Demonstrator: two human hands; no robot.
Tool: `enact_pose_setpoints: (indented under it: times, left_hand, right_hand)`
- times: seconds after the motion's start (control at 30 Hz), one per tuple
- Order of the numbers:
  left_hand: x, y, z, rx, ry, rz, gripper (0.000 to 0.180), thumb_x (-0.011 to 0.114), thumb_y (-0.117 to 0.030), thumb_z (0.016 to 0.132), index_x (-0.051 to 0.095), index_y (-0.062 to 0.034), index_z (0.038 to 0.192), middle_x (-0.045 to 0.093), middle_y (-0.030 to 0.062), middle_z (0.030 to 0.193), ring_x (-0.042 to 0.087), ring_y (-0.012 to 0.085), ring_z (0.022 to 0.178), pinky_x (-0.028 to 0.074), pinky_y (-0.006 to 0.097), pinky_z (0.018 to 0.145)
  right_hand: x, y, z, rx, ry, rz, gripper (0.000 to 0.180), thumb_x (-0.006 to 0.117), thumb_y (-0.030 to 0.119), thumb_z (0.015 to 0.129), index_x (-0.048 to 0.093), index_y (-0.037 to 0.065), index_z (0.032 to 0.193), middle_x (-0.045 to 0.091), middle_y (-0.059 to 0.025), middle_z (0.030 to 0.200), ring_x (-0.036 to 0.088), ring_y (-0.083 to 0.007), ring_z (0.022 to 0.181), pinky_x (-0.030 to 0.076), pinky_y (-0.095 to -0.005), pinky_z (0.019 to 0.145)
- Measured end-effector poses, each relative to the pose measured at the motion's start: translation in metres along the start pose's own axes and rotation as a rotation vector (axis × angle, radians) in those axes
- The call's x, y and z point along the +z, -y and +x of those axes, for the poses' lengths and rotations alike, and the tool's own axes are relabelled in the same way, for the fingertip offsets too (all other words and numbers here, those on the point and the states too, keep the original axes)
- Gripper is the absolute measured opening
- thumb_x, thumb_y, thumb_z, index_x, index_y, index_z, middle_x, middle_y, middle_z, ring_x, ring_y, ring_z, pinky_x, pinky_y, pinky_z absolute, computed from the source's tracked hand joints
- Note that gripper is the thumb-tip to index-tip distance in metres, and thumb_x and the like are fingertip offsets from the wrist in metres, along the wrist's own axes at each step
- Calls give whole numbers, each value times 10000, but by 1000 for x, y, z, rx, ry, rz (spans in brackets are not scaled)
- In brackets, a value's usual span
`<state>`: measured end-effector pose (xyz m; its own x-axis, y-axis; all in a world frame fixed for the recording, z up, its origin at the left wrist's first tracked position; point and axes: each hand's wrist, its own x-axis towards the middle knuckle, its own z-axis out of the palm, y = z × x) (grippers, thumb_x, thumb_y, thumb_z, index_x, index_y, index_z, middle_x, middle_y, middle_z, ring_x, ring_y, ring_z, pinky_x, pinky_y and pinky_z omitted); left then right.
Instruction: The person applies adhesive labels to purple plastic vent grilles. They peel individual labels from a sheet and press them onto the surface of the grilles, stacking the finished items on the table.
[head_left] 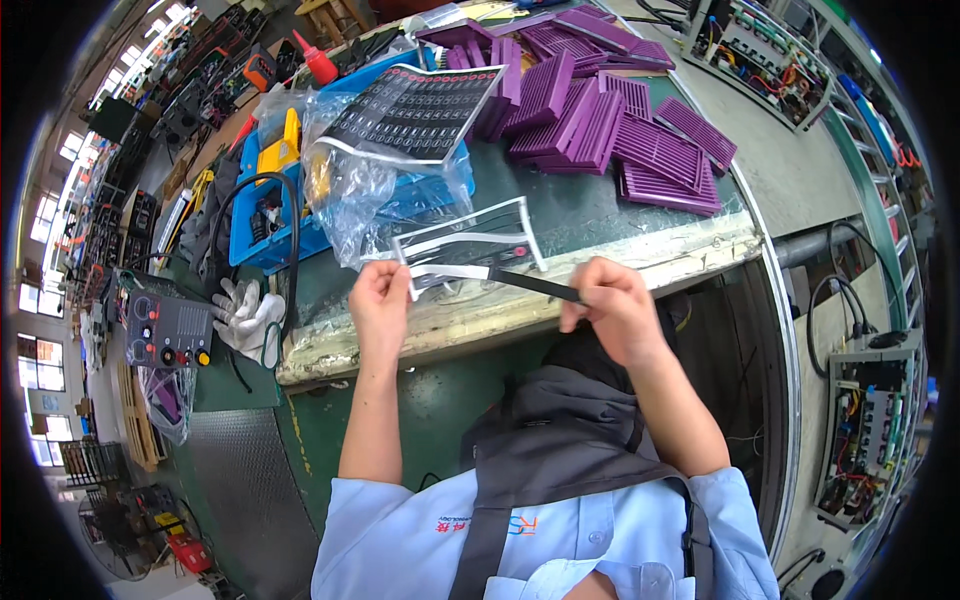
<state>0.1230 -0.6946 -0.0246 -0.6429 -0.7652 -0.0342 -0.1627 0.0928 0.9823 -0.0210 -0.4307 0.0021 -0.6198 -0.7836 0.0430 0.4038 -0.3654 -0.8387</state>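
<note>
Both my hands are above the table's front edge. Between them stretches a narrow strip (535, 284), white toward the left and black toward the right, like a label and its backing. My right hand (617, 312) pinches the black end. My left hand (380, 290) is closed in a pinch at the white end, its fingertips also by the corner of a label sheet (465, 238). That sheet has pale borders and a small red mark, and lies on the table just beyond the strip. What exactly sits between the left fingertips is partly hidden.
Purple slotted panels (570, 120) are heaped at the far right of the table (650, 245). A blue bin (290, 240) at the left carries clear plastic wrap (355, 200) and a printed black label sheet (415, 110). White gloves (245, 315) and a black control panel (165, 330) lie farther left.
</note>
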Motion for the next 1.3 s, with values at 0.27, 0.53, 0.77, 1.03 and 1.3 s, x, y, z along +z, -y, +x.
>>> enact_pose_setpoints:
  times: [0.27, 0.53, 0.77, 1.03, 1.3]
  left_hand:
    - [-47, 18, 7, 339, -256, 665, 171, 690, -115, 907, 670, 10, 1022, 667, 58, 796, 605, 134, 650, 479, 285, 603]
    - [97, -121, -74, 957, 326, 521, 567, 795, -26, 746, 624, -61, 1285, 626, 99, 963, 601, 183, 770, 483, 283, 586]
    - [134, -114, -54, 551, 450, 309, 708, 738, 34, 768, 485, -40, 1425, 561, 137, 1239, 631, 154, 860, 498, 272, 677]
    - [131, -92, -31, -112, 673, -538, 353, 651, -14, 900, 591, 38, 1244, 698, 149, 1054, 684, 159, 856, 539, 277, 753]
    - [132, -93, -33, 96, 513, -441, 211, 674, 7, 885, 662, 37, 1093, 705, 94, 915, 679, 132, 793, 549, 261, 732]
  right_hand:
    - [-72, 90, -77, -403, -207, 138, 181, 573, 179, 856, 466, 58, 776, 471, -85, 720, 545, -215, 626, 448, -339, 565]
    - [-37, 85, -80, -332, -269, -288, 123, 645, 75, 863, 567, 7, 796, 590, -58, 813, 610, -122, 711, 474, -248, 669]
    - [-38, 69, -83, -304, -192, -154, 130, 637, 90, 865, 562, 10, 794, 585, -75, 794, 592, -137, 694, 469, -266, 666]
    - [-54, 59, -88, -207, -221, -158, 137, 627, 98, 855, 556, 11, 776, 585, -103, 814, 608, -173, 712, 492, -289, 696]
    - [-74, 60, -90, -212, -282, -212, 878, 431, 760, 895, 598, -57, 1168, 645, -144, 1143, 624, -214, 1026, 500, -362, 897]
